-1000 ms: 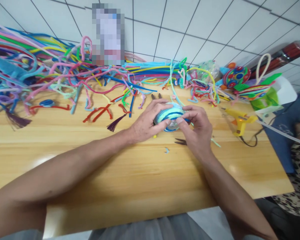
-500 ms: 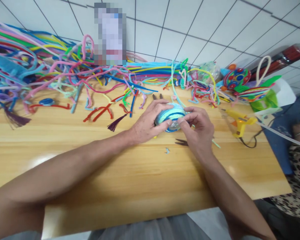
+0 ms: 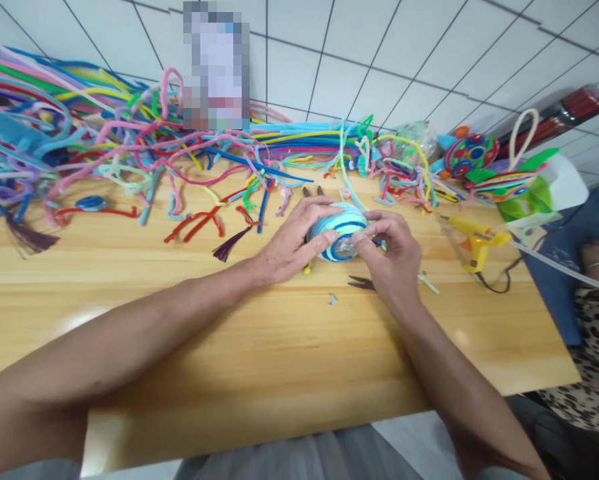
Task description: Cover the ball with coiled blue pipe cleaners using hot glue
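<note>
A ball (image 3: pixel 346 220) wound with blue and pale green pipe cleaners is between my two hands over the table. My left hand (image 3: pixel 302 237) wraps its left side, thumb across the front. My right hand (image 3: pixel 392 250) is closed at the ball's right side, thumb and fingertips pressing near a bare, clear patch low on the front. Dark pointed blades (image 3: pixel 362 283) stick out beside my right wrist; the rest of that tool is hidden. Small light-blue scraps (image 3: pixel 332 299) lie in front of the ball.
Tangled pipe cleaners (image 3: pixel 114 140) cover the back left of the wooden table (image 3: pixel 259 360). A yellow glue gun (image 3: pixel 476 243) with its cord lies on the right. A purple tassel (image 3: pixel 230 245) lies left of my hands. Another person's patterned clothing (image 3: pixel 589 360) shows at the far right.
My left thumb has lifted slightly up and left on the ball, so more of the clear patch shows. My right hand keeps its pinch. The whole view has shifted a little.
</note>
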Motion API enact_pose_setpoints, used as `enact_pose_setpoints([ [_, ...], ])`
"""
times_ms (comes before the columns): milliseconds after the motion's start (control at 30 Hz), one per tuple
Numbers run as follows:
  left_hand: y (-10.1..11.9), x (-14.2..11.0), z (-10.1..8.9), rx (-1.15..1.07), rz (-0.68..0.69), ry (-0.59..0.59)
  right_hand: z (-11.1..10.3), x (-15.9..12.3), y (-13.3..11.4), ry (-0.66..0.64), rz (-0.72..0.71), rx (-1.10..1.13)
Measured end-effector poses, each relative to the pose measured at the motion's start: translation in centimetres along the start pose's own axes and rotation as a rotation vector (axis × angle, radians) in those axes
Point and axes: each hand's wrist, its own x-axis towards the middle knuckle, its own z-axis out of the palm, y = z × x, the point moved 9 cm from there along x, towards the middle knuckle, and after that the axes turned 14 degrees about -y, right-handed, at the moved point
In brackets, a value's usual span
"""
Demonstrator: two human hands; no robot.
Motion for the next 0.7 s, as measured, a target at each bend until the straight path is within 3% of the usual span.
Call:
enact_pose_setpoints([
  [267,0.3,0.1,-0.1,0.092,0.051,0.086,0.2,0.7,0.2,-0.021,-0.001,0.031],
  [500,0.3,0.0,-1.3,0.028,-0.002,0.089,0.4,2.2,-0.8,-0.133,-0.043,0.017],
  [700,0.0,-0.1,-1.0,-0.001,-0.006,0.067,0.4,2.2,0.0,-0.122,-0.045,0.058],
])
